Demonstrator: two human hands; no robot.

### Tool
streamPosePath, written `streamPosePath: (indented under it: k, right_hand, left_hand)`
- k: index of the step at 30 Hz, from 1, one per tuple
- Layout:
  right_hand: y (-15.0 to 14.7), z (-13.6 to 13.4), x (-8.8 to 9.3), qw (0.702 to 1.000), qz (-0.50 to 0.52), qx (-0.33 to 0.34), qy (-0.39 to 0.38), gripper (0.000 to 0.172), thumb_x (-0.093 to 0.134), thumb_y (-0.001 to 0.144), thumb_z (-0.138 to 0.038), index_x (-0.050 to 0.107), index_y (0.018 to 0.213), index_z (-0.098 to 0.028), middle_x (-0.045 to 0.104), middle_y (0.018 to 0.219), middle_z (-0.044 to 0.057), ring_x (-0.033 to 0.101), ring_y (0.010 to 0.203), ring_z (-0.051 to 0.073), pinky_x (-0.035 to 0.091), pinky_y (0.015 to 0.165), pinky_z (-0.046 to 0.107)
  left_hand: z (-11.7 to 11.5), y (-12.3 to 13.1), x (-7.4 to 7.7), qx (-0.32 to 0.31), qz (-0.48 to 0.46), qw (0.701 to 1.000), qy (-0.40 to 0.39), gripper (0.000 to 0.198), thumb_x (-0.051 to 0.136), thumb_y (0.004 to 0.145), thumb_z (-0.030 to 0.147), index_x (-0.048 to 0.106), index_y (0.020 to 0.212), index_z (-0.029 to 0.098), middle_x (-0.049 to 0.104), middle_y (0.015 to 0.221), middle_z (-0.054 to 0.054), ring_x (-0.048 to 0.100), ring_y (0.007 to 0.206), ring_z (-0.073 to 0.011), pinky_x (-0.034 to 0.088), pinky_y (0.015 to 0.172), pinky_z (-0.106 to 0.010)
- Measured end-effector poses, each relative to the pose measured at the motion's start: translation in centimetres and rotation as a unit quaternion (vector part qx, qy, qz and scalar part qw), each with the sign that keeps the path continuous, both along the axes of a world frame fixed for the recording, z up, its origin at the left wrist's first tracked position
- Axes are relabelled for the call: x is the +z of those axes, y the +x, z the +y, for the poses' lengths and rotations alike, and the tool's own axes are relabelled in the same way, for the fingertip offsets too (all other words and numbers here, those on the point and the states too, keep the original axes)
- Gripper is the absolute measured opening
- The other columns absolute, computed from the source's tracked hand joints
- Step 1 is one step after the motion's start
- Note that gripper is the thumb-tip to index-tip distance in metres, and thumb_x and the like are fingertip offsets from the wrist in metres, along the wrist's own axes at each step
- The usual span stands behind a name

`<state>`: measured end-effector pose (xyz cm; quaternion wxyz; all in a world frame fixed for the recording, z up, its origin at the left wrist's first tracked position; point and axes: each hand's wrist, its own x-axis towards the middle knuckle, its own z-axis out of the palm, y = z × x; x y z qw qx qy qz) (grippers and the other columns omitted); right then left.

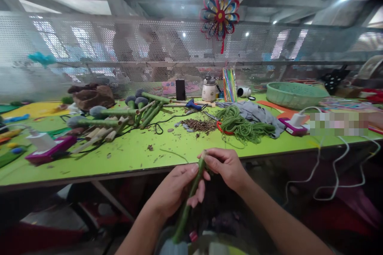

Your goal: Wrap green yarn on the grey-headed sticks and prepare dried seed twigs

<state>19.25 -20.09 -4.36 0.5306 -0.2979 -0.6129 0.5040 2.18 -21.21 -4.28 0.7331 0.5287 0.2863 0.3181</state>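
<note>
A long green-wrapped stick [186, 211] runs from my lap up to the front edge of the lime-green table [131, 155]. My left hand [176, 189] is closed round the middle of the stick. My right hand [226, 167] pinches its upper end, fingers pressed together on the tip. A thin green strand [173, 153] trails from the stick's top onto the table. The stick's lower end meets a grey padded head near the bottom of the view.
A pile of similar green sticks with grey heads [119, 117] lies at the table's left. A heap of green yarn [243, 125], grey cloth [254, 111], scissors, brown scraps [200, 125], a green basket [295, 93], pink power strips [49, 151] and white cables [329, 171] surround it.
</note>
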Motion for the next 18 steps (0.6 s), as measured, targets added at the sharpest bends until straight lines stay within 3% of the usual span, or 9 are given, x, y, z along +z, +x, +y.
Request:
streamPosePath:
  k: [3,7,12,18]
  right_hand:
    - [0.1,0.5,0.0,1.0,-0.018,-0.014,0.002,0.029,0.061,0.082,-0.035,0.072,0.091,-0.01,0.047,0.056,-0.001,0.035,0.05,0.007,0.027,0.045,0.021]
    - [-0.2,0.7,-0.1,0.998,-0.016,-0.054,-0.001,0.029,0.061,0.081,-0.036,0.072,0.091,-0.01,0.044,0.055,-0.002,0.033,0.049,0.006,0.026,0.044,0.021]
    - [-0.8,0.7,-0.3,0.997,0.023,-0.067,-0.026,0.03,0.062,0.08,-0.037,0.071,0.09,-0.01,0.039,0.053,-0.003,0.03,0.049,0.007,0.023,0.044,0.022]
    - [-1.2,0.5,-0.3,0.994,0.061,-0.073,-0.051,0.028,0.065,0.078,-0.036,0.071,0.089,-0.01,0.037,0.052,-0.004,0.028,0.048,0.006,0.021,0.044,0.022]
  left_hand:
    - [0.3,0.2,-0.3,0.066,-0.001,0.998,0.003,0.033,0.052,0.086,0.041,0.062,0.082,0.011,0.052,0.05,0.001,0.038,0.038,-0.0034,0.021,0.04,-0.016]
    - [0.1,0.9,-0.2,0.166,0.049,0.985,0.021,0.033,0.061,0.079,0.043,0.064,0.076,0.011,0.054,0.053,0.0,0.041,0.041,-0.0045,0.026,0.042,-0.016]
    - [-0.1,1.4,-0.2,0.264,0.123,0.947,0.131,0.031,0.064,0.076,0.043,0.067,0.071,0.012,0.052,0.052,0.001,0.043,0.046,-0.0075,0.033,0.045,-0.019]
    - [0.0,1.7,-1.1,0.336,0.163,0.905,0.203,0.03,0.065,0.075,0.04,0.072,0.092,0.016,0.061,0.062,0.0,0.048,0.053,-0.0112,0.038,0.05,-0.021]
